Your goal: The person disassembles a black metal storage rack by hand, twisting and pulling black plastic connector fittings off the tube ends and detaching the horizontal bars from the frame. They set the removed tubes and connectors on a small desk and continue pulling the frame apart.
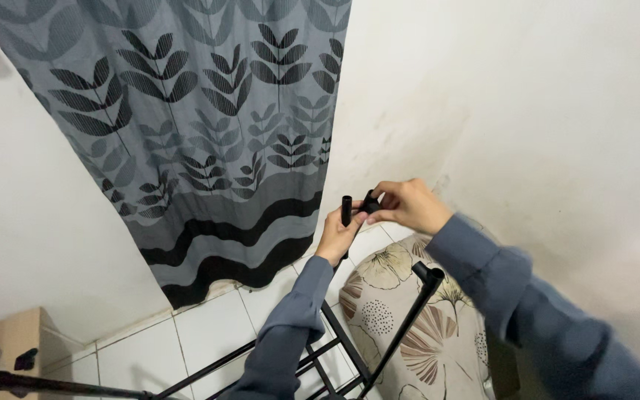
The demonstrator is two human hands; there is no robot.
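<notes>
White walls meet at a corner above a white tiled floor (209, 326), where a grey leaf-patterned curtain (209, 133) hangs. The left hand (338, 235) grasps an upright black metal tube (347, 210); the right hand (409, 205) pinches a small black plastic connector (371, 201) beside its top. A black metal rack frame (335, 348) and a floral cushion (416, 326) lie below, partly cut off.

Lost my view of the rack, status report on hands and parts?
Left hand grips upright black tube. Right hand pinches black connector beside tube top. Nothing between them.

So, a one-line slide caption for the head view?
Left hand grips black tube; right hand holds black connector beside it.
</notes>
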